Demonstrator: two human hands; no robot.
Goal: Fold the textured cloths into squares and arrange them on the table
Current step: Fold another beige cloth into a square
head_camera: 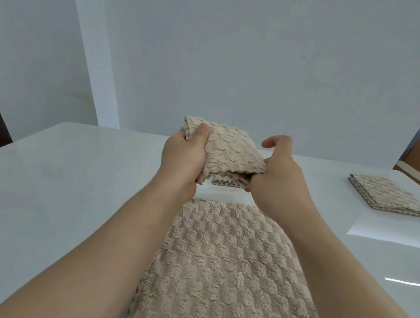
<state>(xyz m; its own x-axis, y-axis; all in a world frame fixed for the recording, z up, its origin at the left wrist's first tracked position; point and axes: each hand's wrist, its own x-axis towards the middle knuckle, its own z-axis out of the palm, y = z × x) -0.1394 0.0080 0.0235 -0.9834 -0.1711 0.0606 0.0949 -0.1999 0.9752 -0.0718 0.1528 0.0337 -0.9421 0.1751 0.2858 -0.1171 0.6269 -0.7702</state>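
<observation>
The folded cloth (230, 153) you are working on is up in the air between your hands, above the middle of the table (60, 183), not yet set down. Your left hand (182, 156) clamps its left edge, thumb pressed on top, probably to keep the layers from sliding apart. Your right hand (279, 175) grips the near right corner from below with one digit lifted clear, which looks like squaring the fold. Just beneath it a second folded piece (224, 181) peeks out on the table, mostly hidden. A finished square (387, 195) lies well apart at the right, so the held one likely belongs nearby. The spread cloth (218, 275) under your forearms waits unfolded, close in for easy reach.
</observation>
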